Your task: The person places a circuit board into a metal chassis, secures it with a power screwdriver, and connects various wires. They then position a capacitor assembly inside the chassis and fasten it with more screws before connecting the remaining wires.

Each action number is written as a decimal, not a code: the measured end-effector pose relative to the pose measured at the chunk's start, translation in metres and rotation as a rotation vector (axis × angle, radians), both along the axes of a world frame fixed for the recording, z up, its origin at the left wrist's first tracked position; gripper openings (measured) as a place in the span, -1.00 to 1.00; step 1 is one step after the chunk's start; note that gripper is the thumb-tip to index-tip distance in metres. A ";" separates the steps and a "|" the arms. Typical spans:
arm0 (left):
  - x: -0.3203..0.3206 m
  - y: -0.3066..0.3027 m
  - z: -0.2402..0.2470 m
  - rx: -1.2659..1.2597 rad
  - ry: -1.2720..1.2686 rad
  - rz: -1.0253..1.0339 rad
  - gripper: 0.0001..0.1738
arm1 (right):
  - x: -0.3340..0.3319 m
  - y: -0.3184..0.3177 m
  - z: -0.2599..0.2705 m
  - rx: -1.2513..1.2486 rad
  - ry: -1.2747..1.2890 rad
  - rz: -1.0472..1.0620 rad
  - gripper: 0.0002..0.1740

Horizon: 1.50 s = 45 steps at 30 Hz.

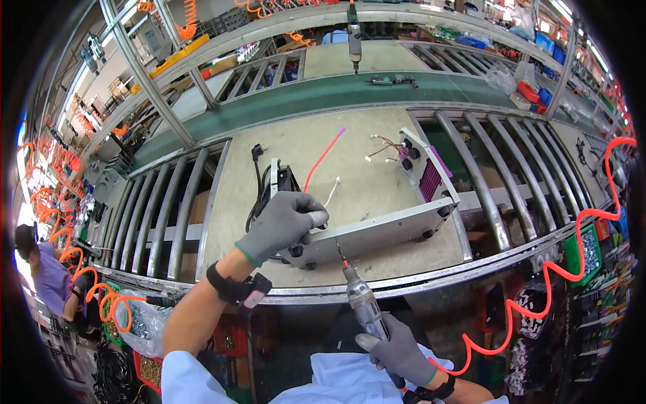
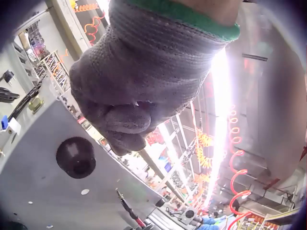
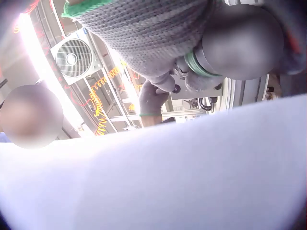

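My gloved left hand (image 1: 286,225) is at the upper edge of an upright grey metal panel (image 1: 377,229), near its left end. Its fingers are curled with the thumb against them; I cannot tell whether something small is tucked inside. Black rubber feet (image 2: 76,157) stick out from the panel's near face. My gloved right hand (image 1: 397,350) grips an air screwdriver (image 1: 365,306) below the panel. The screwdriver's bit (image 1: 340,252) points up toward the panel, just right of the left hand. In the right wrist view, white cloth covers the lower half.
A red wire (image 1: 323,161), black cord (image 1: 257,175) and brown cables (image 1: 385,143) lie behind the panel on the workbench (image 1: 269,145). Metal rollers (image 1: 481,182) flank it. A coiled red hose (image 1: 511,323) runs along the right. Another screwdriver (image 1: 354,40) hangs above a green belt (image 1: 303,94).
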<state>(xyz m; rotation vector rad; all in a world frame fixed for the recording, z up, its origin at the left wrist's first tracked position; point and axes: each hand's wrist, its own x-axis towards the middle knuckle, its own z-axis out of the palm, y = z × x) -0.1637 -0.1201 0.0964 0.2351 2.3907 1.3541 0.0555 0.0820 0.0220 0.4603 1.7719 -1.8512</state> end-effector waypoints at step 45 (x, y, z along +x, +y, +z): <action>-0.051 0.016 -0.017 -0.389 -0.201 -0.411 -0.72 | 0.003 -0.037 0.005 -0.305 -0.145 -0.151 -0.63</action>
